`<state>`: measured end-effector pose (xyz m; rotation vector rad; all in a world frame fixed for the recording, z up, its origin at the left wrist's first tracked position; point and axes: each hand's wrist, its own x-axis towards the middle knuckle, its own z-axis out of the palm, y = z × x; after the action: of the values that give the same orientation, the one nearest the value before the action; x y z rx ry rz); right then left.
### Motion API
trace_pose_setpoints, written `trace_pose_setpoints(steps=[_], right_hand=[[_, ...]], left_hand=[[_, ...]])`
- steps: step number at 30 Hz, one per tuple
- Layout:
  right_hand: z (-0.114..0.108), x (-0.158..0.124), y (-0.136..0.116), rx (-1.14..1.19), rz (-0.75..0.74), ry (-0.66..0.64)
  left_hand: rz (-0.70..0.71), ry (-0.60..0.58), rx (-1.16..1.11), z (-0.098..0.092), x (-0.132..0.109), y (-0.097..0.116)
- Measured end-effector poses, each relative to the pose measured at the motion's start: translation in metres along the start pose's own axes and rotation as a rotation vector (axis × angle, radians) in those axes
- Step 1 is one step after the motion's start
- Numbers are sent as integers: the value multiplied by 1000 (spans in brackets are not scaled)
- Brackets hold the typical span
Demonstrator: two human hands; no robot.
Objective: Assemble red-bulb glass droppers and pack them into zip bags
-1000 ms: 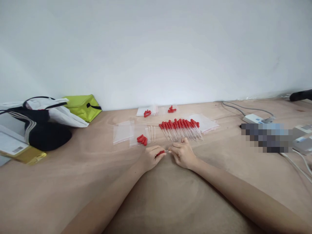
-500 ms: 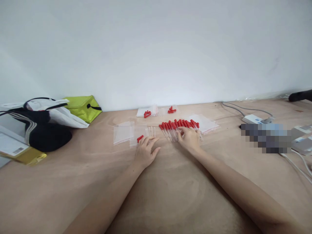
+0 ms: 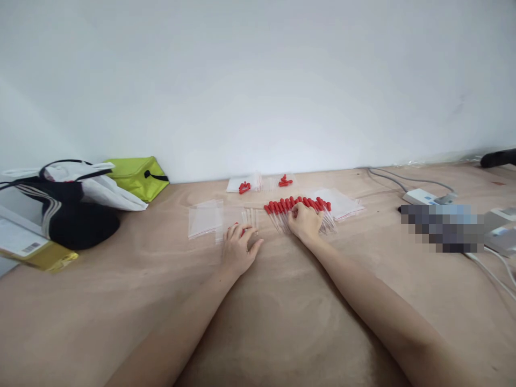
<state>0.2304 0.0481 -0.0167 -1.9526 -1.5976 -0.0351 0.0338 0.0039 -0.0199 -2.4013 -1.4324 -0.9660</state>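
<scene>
A row of droppers with red rubber bulbs and clear thin tubes lies side by side on the wooden table. My right hand is closed over the middle of this row, thumb and index finger pinched at a dropper's red bulb. Its tube is mostly hidden by the hand. My left hand rests open, fingers apart, over loose red bulbs on a clear zip bag. Several bare glass tubes lie just beyond its fingertips.
Clear zip bags lie left, more bags right. Red bulbs and tubes lie on bags near the wall. A black cap, a lime-green bag and a yellow box stand left; a power strip with cables is right.
My right hand has shifted slightly left and away from me, its fingers now closer to the red bulbs. My left hand has slid a little over the loose red bulbs, covering more of them.
</scene>
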Motion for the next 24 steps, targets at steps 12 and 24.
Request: trace_pose_setpoints(steps=[12,24], right_hand=[[9,-22,-52,15,-184,-127],[23,-20,-75,-42,-125,-187]], left_hand=[[-367,92,120,-9,5,-13],[-309,29,219,-12,0,-14]])
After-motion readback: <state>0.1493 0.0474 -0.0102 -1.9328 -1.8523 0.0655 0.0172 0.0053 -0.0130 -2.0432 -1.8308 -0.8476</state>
